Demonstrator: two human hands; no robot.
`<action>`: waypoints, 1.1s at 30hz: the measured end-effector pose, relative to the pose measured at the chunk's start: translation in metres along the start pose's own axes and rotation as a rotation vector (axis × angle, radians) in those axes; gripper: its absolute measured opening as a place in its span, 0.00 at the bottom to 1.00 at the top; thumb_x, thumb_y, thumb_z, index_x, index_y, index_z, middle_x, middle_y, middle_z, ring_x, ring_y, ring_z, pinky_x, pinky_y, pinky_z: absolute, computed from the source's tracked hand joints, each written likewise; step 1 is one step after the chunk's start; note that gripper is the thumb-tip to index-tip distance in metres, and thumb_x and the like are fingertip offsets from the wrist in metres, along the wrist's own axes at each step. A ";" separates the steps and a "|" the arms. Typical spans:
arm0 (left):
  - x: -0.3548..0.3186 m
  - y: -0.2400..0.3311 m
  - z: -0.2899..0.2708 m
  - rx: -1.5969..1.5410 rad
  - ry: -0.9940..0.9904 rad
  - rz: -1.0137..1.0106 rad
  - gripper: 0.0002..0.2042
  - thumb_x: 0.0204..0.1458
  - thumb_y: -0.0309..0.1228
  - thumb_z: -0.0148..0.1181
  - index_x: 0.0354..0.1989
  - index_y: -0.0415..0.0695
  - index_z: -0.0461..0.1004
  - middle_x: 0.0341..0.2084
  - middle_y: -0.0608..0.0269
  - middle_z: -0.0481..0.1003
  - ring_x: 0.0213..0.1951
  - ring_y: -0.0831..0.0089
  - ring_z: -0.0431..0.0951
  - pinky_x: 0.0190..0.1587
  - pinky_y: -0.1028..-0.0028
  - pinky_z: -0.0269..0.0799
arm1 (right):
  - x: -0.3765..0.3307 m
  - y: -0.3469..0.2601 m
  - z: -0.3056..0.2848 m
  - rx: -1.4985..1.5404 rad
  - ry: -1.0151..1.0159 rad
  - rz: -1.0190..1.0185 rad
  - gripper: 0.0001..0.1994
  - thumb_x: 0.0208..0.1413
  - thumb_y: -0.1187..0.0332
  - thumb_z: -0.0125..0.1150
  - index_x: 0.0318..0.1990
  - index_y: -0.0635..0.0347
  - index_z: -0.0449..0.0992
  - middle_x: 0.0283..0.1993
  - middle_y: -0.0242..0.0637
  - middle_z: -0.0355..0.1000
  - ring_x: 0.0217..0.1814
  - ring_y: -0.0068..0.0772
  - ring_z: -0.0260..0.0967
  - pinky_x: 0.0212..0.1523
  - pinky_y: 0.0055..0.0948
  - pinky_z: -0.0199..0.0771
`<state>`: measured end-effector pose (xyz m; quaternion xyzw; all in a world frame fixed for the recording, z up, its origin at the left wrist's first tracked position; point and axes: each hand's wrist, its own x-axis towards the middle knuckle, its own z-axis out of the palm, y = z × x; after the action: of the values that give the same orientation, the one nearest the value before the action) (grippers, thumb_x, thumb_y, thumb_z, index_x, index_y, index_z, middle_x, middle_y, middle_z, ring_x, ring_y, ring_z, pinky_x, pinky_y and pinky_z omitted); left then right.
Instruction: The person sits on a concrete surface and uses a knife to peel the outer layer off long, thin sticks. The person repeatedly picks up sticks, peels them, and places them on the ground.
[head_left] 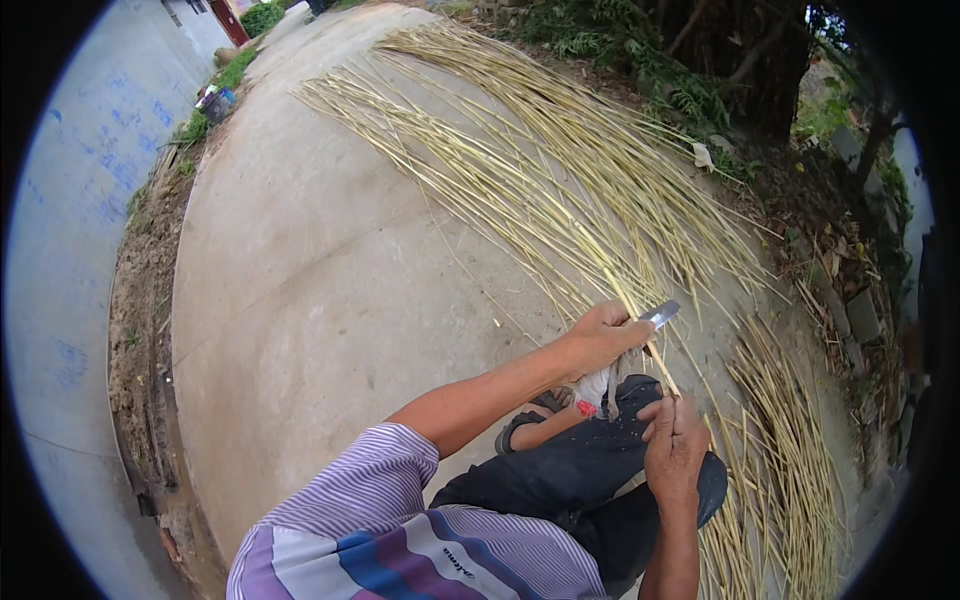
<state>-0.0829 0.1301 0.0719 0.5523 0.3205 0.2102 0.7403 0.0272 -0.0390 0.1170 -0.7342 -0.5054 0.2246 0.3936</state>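
Observation:
My left hand [603, 338] is closed around a knife whose short, wide metal blade [661, 313] sticks out past my thumb. A long, thin, pale yellow cane stalk [657, 358] runs past the blade, touching or very near it. Below, my right hand [676, 440] grips the near end of the same stalk with its fingers curled in. The stalk's far part reaches up among other loose stalks on the ground. A whitish cloth [592, 388] with a red patch lies by my bent knee, under the left hand. The knife's handle is hidden in my palm.
Long cane stalks [560, 95] spread in loose bundles over the concrete path [290, 270]. A second pile of stalks [785, 450] lies at my right. A pale wall [75, 250] with a dirt strip borders the left; a tree trunk [770, 80] and rubble stand on the right.

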 end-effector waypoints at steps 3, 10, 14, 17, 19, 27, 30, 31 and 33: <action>0.022 0.012 0.024 0.042 0.010 -0.006 0.15 0.57 0.39 0.58 0.34 0.37 0.77 0.24 0.69 0.73 0.26 0.82 0.68 0.27 0.77 0.63 | 0.000 0.007 -0.010 0.063 0.056 0.061 0.12 0.67 0.68 0.46 0.45 0.67 0.74 0.25 0.36 0.73 0.21 0.24 0.66 0.25 0.27 0.67; 0.054 -0.051 0.034 -0.028 0.019 -0.348 0.14 0.49 0.38 0.58 0.26 0.38 0.81 0.17 0.65 0.72 0.16 0.78 0.65 0.19 0.76 0.59 | -0.064 0.103 -0.104 0.037 0.410 0.342 0.17 0.65 0.65 0.51 0.52 0.71 0.72 0.34 0.36 0.75 0.30 0.21 0.68 0.31 0.22 0.69; 0.094 -0.088 0.004 -0.073 0.066 -0.456 0.13 0.55 0.36 0.55 0.28 0.38 0.77 0.20 0.61 0.77 0.15 0.76 0.70 0.17 0.74 0.65 | -0.133 0.198 -0.142 -0.101 0.592 0.502 0.13 0.64 0.67 0.52 0.48 0.69 0.74 0.33 0.40 0.75 0.32 0.24 0.71 0.34 0.25 0.71; 0.120 -0.115 -0.015 -0.007 0.045 -0.417 0.13 0.54 0.39 0.55 0.29 0.41 0.76 0.18 0.62 0.74 0.12 0.74 0.68 0.15 0.74 0.65 | -0.210 0.271 -0.129 -0.328 0.640 0.519 0.10 0.58 0.67 0.57 0.40 0.64 0.77 0.33 0.53 0.74 0.38 0.56 0.73 0.39 0.42 0.73; 0.143 -0.110 -0.008 -0.061 0.112 -0.361 0.11 0.54 0.39 0.58 0.29 0.44 0.74 0.19 0.63 0.76 0.10 0.74 0.67 0.12 0.76 0.63 | -0.261 0.299 -0.105 -0.362 0.598 0.600 0.08 0.56 0.67 0.58 0.37 0.63 0.76 0.33 0.51 0.75 0.38 0.58 0.73 0.39 0.46 0.73; 0.207 -0.060 0.063 0.689 -0.077 -0.315 0.24 0.54 0.55 0.60 0.33 0.43 0.73 0.21 0.66 0.73 0.16 0.80 0.62 0.19 0.77 0.57 | -0.396 0.368 0.023 -0.108 0.335 0.940 0.11 0.55 0.62 0.57 0.32 0.62 0.76 0.33 0.52 0.75 0.39 0.58 0.73 0.40 0.47 0.73; 0.200 -0.079 0.059 0.923 -0.131 -0.252 0.20 0.55 0.49 0.61 0.34 0.42 0.73 0.24 0.65 0.73 0.20 0.81 0.65 0.24 0.77 0.59 | -0.411 0.391 0.050 -0.090 0.284 0.935 0.10 0.54 0.64 0.58 0.33 0.61 0.76 0.32 0.51 0.75 0.38 0.56 0.73 0.39 0.46 0.73; 0.193 -0.083 0.050 0.861 -0.114 -0.262 0.18 0.55 0.47 0.61 0.34 0.41 0.72 0.24 0.65 0.73 0.20 0.80 0.65 0.24 0.76 0.60 | -0.408 0.396 0.048 -0.072 0.274 0.943 0.10 0.54 0.63 0.58 0.33 0.61 0.76 0.33 0.51 0.75 0.38 0.56 0.73 0.40 0.46 0.73; 0.175 -0.105 0.019 0.739 -0.077 -0.285 0.14 0.55 0.41 0.62 0.35 0.41 0.72 0.24 0.64 0.74 0.20 0.80 0.66 0.24 0.76 0.61 | -0.400 0.408 0.048 -0.051 0.285 0.944 0.10 0.54 0.63 0.57 0.33 0.61 0.76 0.33 0.51 0.75 0.39 0.56 0.73 0.40 0.46 0.73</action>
<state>0.0493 0.2016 -0.0672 0.7388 0.4201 -0.0450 0.5251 0.0679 -0.4631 -0.2675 -0.9159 -0.0641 0.2635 0.2960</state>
